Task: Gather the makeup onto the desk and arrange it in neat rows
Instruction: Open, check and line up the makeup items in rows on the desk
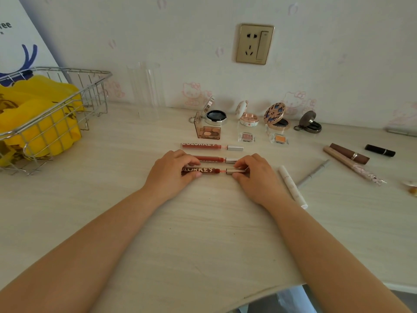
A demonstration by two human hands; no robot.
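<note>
The main risk is the round lip gloss tube rolling or skewing as it is let go: it lies on a smooth desk, and a small uneven push from either end could turn it out of line with the two matching tubes just beyond it, the middle one and the far one. A knuckle could also nudge the middle tube, since both hands sit very close to it. On the right, a white pen-like stick lies near the right wrist and could be swept aside if that forearm shifts.

Both forearms reach forward from the near edge, converging on the nearest tube. The left hand pinches the dark red body between thumb and fingers, palm down. The right hand pinches the silver cap end the same way. The tube lies flat, running left to right, parallel to the other two.

Farther back, opened compacts and small eyeshadow pans already stand in rows near the wall. To the right, loose brown sticks and a black lipstick lie unsorted.
</note>
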